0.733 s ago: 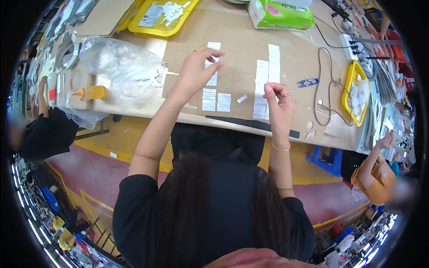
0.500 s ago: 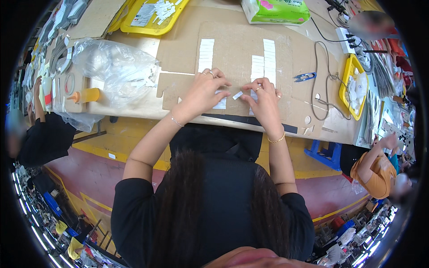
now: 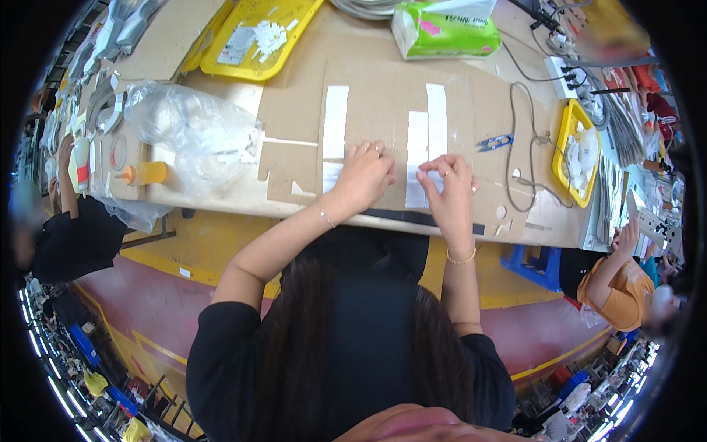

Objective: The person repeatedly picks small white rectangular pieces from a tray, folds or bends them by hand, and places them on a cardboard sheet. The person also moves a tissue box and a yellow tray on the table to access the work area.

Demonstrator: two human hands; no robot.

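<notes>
A flat cardboard sheet [image 3: 383, 96] lies before me with columns of small white strips: a left column [image 3: 336, 110], a shorter middle column [image 3: 417, 140] and a longer right column [image 3: 437, 107]. My left hand [image 3: 364, 175] rests over the cardboard just right of the left column, its fingers curled in; whatever is under them is hidden. Over the lower part of the other two columns is my right hand [image 3: 451, 184], thumb and forefinger drawn close together at the middle column. Anything between those fingertips is too small to make out.
Left are a crumpled plastic bag [image 3: 191, 132] and a yellow-orange squeeze bottle [image 3: 147, 174]. Behind stand a yellow tray [image 3: 254, 70] of white pieces and a green tissue pack [image 3: 445, 33]. Right lie blue thread snips [image 3: 495, 142], a cord [image 3: 513, 110] and a yellow basket [image 3: 567, 147].
The small white strip seen between my hands is no longer visible. My left hand has moved right and its fingers have curled; my right hand has shifted slightly nearer me.
</notes>
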